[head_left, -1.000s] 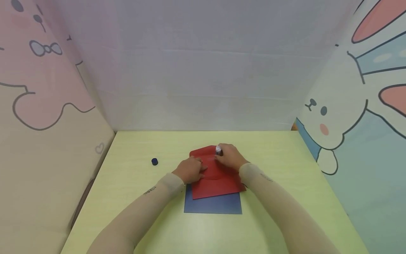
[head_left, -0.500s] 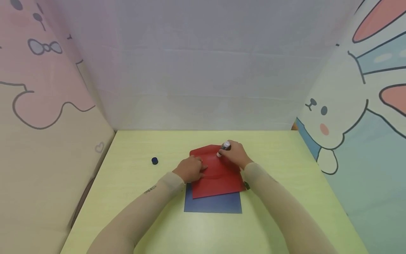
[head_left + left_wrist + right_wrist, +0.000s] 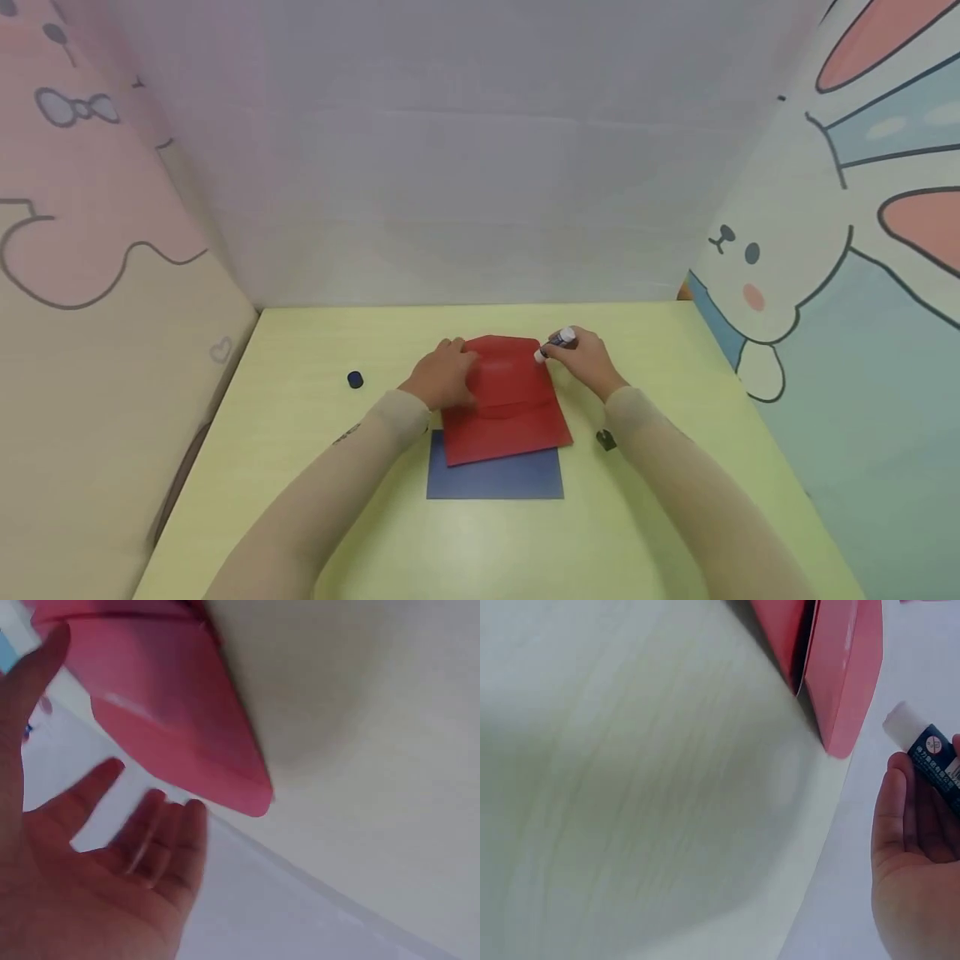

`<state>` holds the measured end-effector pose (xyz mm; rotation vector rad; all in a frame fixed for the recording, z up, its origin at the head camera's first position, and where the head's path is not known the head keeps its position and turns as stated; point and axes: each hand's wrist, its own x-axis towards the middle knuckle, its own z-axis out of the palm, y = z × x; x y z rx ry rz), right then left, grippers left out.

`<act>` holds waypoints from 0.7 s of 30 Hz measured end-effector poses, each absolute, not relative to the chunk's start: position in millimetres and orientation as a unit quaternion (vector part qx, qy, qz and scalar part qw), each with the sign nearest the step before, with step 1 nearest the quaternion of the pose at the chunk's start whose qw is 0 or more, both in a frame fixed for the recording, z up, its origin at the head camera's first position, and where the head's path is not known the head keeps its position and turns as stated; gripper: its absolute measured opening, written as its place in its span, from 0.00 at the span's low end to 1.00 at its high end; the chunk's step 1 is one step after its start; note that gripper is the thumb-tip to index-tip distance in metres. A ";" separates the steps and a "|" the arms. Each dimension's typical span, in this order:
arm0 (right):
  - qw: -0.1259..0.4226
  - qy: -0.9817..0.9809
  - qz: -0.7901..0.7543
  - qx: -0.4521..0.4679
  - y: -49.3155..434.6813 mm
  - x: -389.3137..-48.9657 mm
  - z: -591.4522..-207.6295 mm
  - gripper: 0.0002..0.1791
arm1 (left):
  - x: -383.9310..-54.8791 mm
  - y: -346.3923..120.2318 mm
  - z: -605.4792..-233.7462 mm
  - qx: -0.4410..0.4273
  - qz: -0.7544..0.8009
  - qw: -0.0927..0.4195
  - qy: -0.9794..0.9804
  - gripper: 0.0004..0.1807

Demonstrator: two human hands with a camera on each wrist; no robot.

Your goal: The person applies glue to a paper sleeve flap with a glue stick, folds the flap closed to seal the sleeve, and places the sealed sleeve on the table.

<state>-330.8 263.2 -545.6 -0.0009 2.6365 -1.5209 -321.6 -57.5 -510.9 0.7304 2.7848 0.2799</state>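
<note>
A red envelope (image 3: pixel 506 429) lies with its flap (image 3: pixel 501 348) folded open toward the back of the table. My left hand (image 3: pixel 442 377) is at the envelope's left edge; in the left wrist view its fingers (image 3: pixel 187 847) are spread, with the thumb over the red paper. My right hand (image 3: pixel 592 364) holds a glue stick (image 3: pixel 556 342) just off the flap's right edge. The stick's white end (image 3: pixel 904 724) is uncapped and tilts down toward the envelope, and its dark label faces the right wrist camera.
A blue sheet (image 3: pixel 495 478) lies partly under the envelope. The dark round cap (image 3: pixel 355 380) sits on the yellow table (image 3: pixel 300 350) to the left. A small dark object (image 3: pixel 605 439) is beside the right wrist. Printed cloth walls enclose the table.
My right hand has moved right with the glue stick, from over the flap to beyond its right edge. The left hand has lifted and spread its fingers at the envelope's left side.
</note>
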 end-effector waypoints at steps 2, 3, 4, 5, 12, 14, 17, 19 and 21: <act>0.044 0.870 -0.490 0.022 262.7 -319.6 -530.0 0.24 | -327.2 -54.0 -507.7 0.232 0.108 0.140 0.957 0.59; 0.040 0.870 -0.491 0.026 265.8 -317.6 -529.4 0.24 | -329.9 -52.2 -507.4 0.223 0.107 0.149 0.957 0.66; 0.036 0.869 -0.492 0.028 268.9 -315.6 -529.5 0.23 | -332.1 -50.3 -507.8 0.217 0.105 0.157 0.958 0.71; 0.033 0.869 -0.493 0.031 272.1 -313.8 -529.8 0.23 | -333.7 -48.6 -508.5 0.211 0.105 0.163 0.958 0.75; 0.033 0.862 -0.503 0.047 296.5 -299.2 -523.2 0.26 | -336.8 -40.9 -520.4 0.223 0.078 0.154 0.959 0.80; 0.027 0.858 -0.511 0.051 304.7 -295.7 -521.2 0.26 | -335.0 -39.7 -521.9 0.238 0.069 0.137 0.959 0.79; 0.019 0.851 -0.522 0.060 316.4 -292.0 -520.7 0.26 | -330.2 -38.5 -521.0 0.259 0.054 0.112 0.958 0.72; 0.017 0.849 -0.525 0.065 322.0 -290.2 -521.7 0.27 | -325.7 -38.7 -520.2 0.268 0.050 0.110 0.956 0.65; 0.017 0.848 -0.524 0.070 325.3 -288.6 -522.6 0.27 | -321.2 -39.5 -518.7 0.268 0.054 0.117 0.955 0.55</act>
